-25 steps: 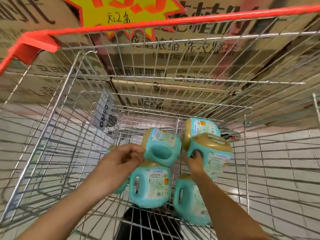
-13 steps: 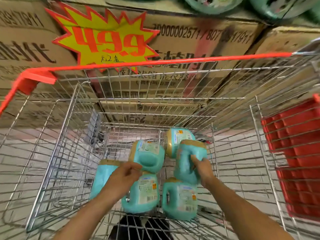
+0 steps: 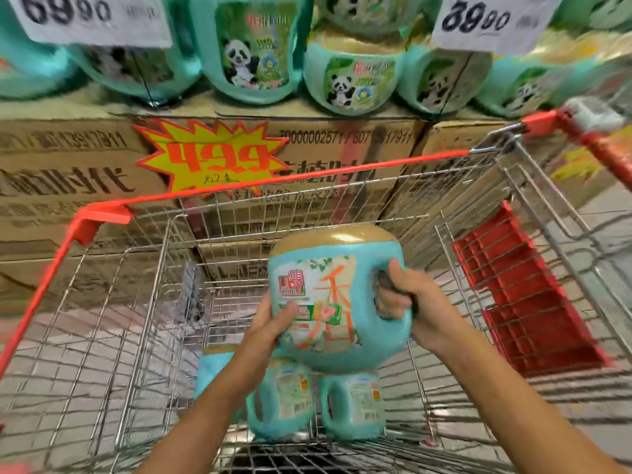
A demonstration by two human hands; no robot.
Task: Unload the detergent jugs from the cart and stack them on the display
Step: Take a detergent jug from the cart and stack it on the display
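Note:
A teal detergent jug [image 3: 338, 292] with a gold cap hangs in the air above the wire cart [image 3: 143, 268]. My right hand [image 3: 407, 295] grips its handle on the right side. My left hand [image 3: 273, 319] holds the jug's lower left side, fingers on the label. More teal jugs [image 3: 355, 401] lie on the cart floor below, partly hidden by the lifted one. On top of the cardboard boxes [image 3: 78, 172] ahead stands the display of panda-labelled jugs [image 3: 253, 46].
The cart's red rim [image 3: 307, 176] runs across in front of the boxes. A red child seat flap [image 3: 523, 289] sits at the cart's right end. A yellow star price sign [image 3: 212, 155] and two white price cards [image 3: 92, 18] hang over the display.
My right hand has lifted one jug out of the pile and up above the cart. The left hand has moved onto its side. My view has tilted up to the display.

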